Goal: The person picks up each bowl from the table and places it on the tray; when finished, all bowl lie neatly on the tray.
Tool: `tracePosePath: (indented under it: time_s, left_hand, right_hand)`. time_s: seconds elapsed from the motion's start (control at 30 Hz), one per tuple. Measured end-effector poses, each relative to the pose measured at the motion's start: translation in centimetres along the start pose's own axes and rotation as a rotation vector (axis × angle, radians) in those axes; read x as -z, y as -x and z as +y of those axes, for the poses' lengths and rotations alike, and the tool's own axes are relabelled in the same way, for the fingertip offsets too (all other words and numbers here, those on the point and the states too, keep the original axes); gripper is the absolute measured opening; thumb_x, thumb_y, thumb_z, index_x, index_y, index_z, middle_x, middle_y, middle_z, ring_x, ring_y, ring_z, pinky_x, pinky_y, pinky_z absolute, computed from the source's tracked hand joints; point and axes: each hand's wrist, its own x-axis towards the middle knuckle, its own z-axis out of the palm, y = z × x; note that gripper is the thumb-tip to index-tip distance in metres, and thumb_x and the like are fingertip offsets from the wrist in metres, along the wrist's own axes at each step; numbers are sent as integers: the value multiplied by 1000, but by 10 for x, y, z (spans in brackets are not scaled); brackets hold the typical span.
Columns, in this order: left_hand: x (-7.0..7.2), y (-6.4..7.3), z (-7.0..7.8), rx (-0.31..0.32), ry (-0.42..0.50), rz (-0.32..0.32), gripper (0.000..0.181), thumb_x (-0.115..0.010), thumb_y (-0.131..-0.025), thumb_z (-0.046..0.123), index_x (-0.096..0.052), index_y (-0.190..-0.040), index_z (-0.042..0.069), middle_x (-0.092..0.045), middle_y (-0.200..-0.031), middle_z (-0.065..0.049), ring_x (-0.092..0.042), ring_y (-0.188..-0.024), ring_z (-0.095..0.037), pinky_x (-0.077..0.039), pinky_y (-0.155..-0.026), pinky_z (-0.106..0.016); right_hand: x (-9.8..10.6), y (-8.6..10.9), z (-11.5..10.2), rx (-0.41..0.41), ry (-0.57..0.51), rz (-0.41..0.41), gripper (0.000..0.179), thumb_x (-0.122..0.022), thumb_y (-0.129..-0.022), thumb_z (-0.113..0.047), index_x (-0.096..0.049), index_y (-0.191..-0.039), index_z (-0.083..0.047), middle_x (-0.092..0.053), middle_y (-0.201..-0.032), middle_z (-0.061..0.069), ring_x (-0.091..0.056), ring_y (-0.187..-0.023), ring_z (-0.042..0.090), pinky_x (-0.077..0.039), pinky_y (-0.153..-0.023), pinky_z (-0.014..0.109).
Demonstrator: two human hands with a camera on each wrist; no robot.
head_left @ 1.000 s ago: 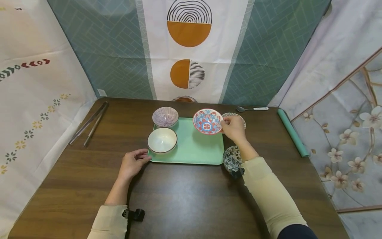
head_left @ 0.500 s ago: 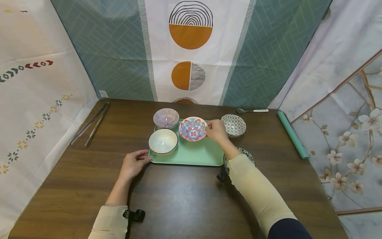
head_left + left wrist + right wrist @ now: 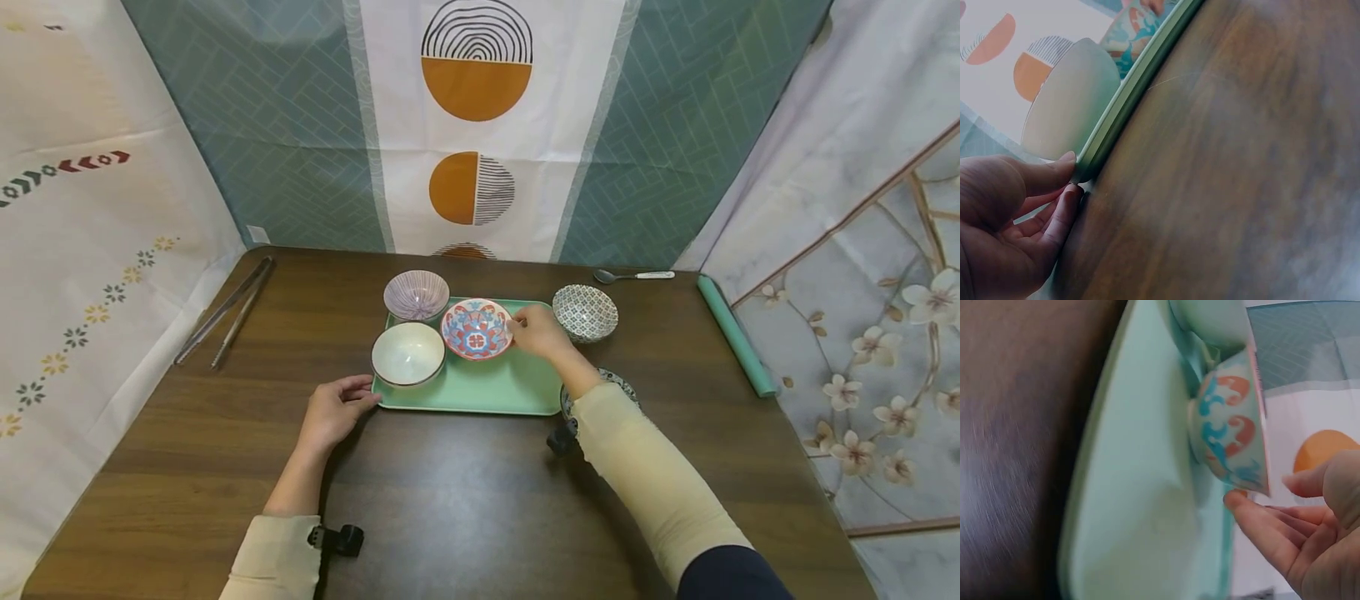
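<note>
My left hand [image 3: 333, 414] pinches the near left corner of a green tray [image 3: 502, 392], thumb above the rim and a finger below in the left wrist view. A red and blue patterned bowl [image 3: 477, 330] stands on the tray, its foot against the surface in the right wrist view. Beside its right rim is my right hand [image 3: 1300, 534], thumb and fingers parted with the thumb clear of the rim. On the tray's left side stand a white bowl with a dark rim [image 3: 408, 354] and, behind it, a purple striped bowl [image 3: 416, 295].
Right of the tray, a black-and-white patterned bowl [image 3: 585, 313] stands behind another dark patterned bowl [image 3: 622, 384], partly hidden by the right forearm. A spoon [image 3: 633, 275] lies at the back edge, a green roll [image 3: 737, 335] at the right, metal tongs [image 3: 225, 312] at the left.
The red and blue bowl has moved left and down onto the tray with my right hand, beside the white bowl. The right fingers now stand apart. My left hand stays at the tray corner.
</note>
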Motion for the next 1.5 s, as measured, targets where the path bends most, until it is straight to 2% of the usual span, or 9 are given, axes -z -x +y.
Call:
tracePosePath:
  time_s: [0.1,0.2,0.33,0.57,0.7,1.0,1.23,1.5]
  left_hand:
    - [1,0,1,-2,-3,7,34,-75,-91,4,-67,-121,-11,-73,-101,-23,-71,-90,-21,-50,-68,-14]
    - [2,1,2,-3,-9,11,34,-75,-91,4,-67,-121,-11,-73,-101,-24,-71,-91,-25,-50,-68,-14]
    - [2,1,2,4,-13,8,34,-75,-92,4,-67,-121,-10,-73,-102,-24,-71,-92,-26,-50,-68,-14]
    - [-1,0,1,14,-4,2,34,-75,-91,3,-67,-121,-10,-73,-101,-23,-70,-88,-17,-51,-68,-14]
    - [0,0,-1,17,-10,4,33,-75,-91,3,-67,-121,-10,-73,-101,-22,-69,-87,-15,-51,-68,-14]
    - [0,-2,-2,12,-9,-3,34,-75,-92,5,-67,-121,-10,-73,-102,-21,-71,-91,-21,-51,-69,-15]
    - [0,-2,0,9,-15,-1,33,-74,-92,4,-67,-121,-10,-73,-102,-22,-71,-93,-26,-51,-69,-15]
    - [1,-3,-3,9,-22,-4,34,-75,-92,5,-67,-121,-9,-73,-101,-21,-71,-92,-25,-51,-69,-15]
  right_hand:
    - [12,3,-2,-9,-2,0,34,-55,-105,-21,-68,-123,4,-74,-105,19,-71,-92,30,-56,-79,41]
    - [24,5,-2,-25,5,39,40,-56,-105,-27,-62,-133,1,-69,-119,19,-66,-108,34,-54,-87,46]
    - [42,11,1,-22,-7,75,44,-57,-105,-30,-58,-138,-2,-64,-129,19,-59,-119,36,-51,-93,49]
    - [74,20,16,-1,-5,134,45,-57,-105,-29,-56,-138,1,-64,-130,21,-57,-122,37,-44,-103,53]
    - [87,21,28,-13,0,150,46,-57,-105,-31,-56,-139,1,-62,-131,22,-55,-123,39,-43,-102,54]
    - [107,23,67,-40,32,216,46,-58,-104,-27,-56,-136,6,-64,-126,27,-59,-117,42,-47,-98,54]
    - [113,26,98,-40,111,300,40,-60,-102,-22,-60,-128,9,-68,-116,28,-64,-106,43,-47,-95,56]
    - [101,24,122,-116,113,227,44,-59,-102,-24,-59,-128,12,-67,-115,29,-53,-116,51,-40,-100,60]
